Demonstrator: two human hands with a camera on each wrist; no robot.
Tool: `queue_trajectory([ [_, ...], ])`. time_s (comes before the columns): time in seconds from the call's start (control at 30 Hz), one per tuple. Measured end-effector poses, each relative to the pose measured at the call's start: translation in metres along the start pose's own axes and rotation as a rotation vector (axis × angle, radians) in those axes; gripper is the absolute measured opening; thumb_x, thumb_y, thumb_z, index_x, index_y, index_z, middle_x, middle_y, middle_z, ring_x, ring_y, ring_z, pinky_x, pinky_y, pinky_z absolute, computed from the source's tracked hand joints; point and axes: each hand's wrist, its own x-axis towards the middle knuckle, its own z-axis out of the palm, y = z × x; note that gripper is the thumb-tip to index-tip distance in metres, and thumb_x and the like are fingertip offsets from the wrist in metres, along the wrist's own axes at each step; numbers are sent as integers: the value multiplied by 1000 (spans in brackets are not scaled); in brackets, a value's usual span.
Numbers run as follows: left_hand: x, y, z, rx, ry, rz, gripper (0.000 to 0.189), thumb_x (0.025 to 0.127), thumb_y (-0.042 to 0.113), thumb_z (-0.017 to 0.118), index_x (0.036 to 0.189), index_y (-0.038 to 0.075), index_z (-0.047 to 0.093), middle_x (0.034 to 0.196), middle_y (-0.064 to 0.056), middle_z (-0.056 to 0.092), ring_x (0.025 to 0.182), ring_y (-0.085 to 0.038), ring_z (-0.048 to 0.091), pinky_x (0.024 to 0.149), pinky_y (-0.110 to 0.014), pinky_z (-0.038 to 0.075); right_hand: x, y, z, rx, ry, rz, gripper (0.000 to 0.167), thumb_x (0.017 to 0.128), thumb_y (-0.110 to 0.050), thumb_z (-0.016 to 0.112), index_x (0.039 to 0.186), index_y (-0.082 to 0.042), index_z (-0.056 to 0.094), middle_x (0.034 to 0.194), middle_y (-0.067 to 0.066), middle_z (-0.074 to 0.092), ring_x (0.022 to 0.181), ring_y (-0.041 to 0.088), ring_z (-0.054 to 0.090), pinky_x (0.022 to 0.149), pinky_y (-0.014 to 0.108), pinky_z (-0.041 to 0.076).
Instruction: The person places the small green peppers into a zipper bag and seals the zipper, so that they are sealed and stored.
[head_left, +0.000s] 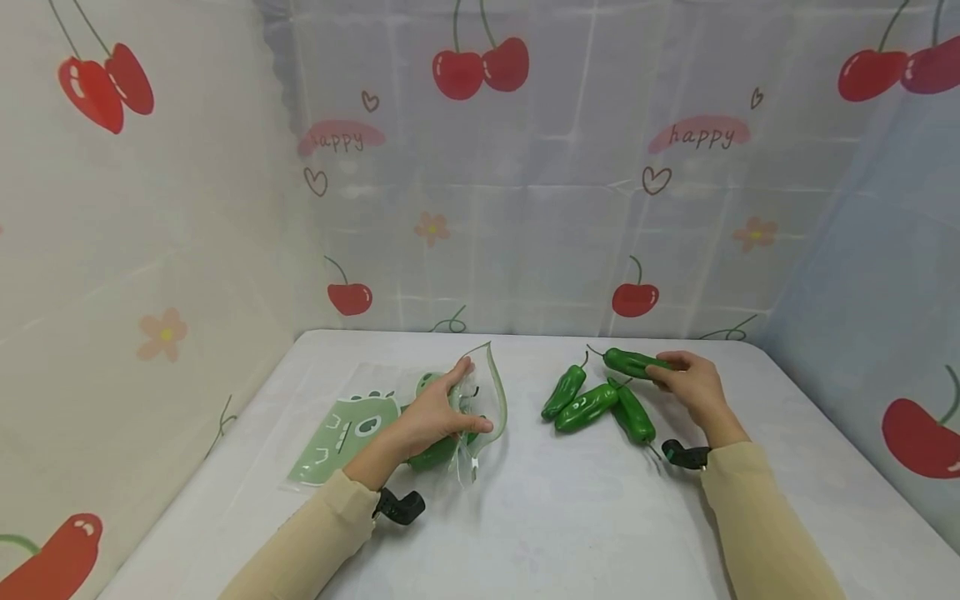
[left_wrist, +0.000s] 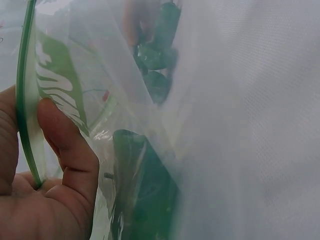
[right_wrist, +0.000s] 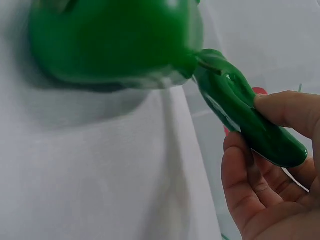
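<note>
My left hand (head_left: pixel 427 421) grips the mouth of a clear zip bag (head_left: pixel 348 437) printed with a green cartoon face. In the left wrist view, the thumb and fingers lie on both sides of its green zip strip (left_wrist: pixel 23 95), and the mouth gapes. Inside the bag is green pepper (left_wrist: pixel 145 190), partly hidden by the hand in the head view. My right hand (head_left: pixel 697 390) pinches a glossy green chili pepper (head_left: pixel 628 362) at its blunt end between thumb and fingers. The stem of this held pepper (right_wrist: pixel 235 95) points away from the palm, toward the left.
Three more green peppers lie between the hands: one at left (head_left: pixel 564 392), a middle pepper (head_left: pixel 588 407) and a right-hand pepper (head_left: pixel 634 415). They rest on a white-covered table (head_left: pixel 540 525). Cherry-printed curtains (head_left: pixel 525 208) close off the back and both sides.
</note>
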Motion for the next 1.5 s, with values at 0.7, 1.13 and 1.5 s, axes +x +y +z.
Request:
queue_trajectory([
  [0.7, -1, 3, 1, -4, 9, -2, 121, 74, 21, 95, 166, 28, 17, 171, 6, 24, 142, -24, 35, 61, -31, 51, -10, -31, 1, 52, -27, -83, 62, 101, -38, 67, 148, -2, 51, 146, 23, 53, 87, -4, 63, 90, 24, 58],
  [1.13, -2, 2, 0, -22, -4, -6, 122, 75, 21, 95, 167, 27, 15, 172, 6, 23, 135, -31, 43, 61, -30, 50, -17, -48, 5, 71, -82, -145, 60, 100, -35, 68, 145, 2, 52, 143, 24, 53, 87, -4, 66, 86, 19, 58],
  [1.5, -2, 3, 0, -18, -5, -7, 121, 75, 21, 95, 167, 28, 16, 171, 7, 23, 129, -33, 46, 61, -32, 51, -26, -64, 11, 35, -122, -199, 58, 100, -35, 68, 143, 1, 55, 141, 23, 55, 96, 7, 69, 89, 23, 58],
])
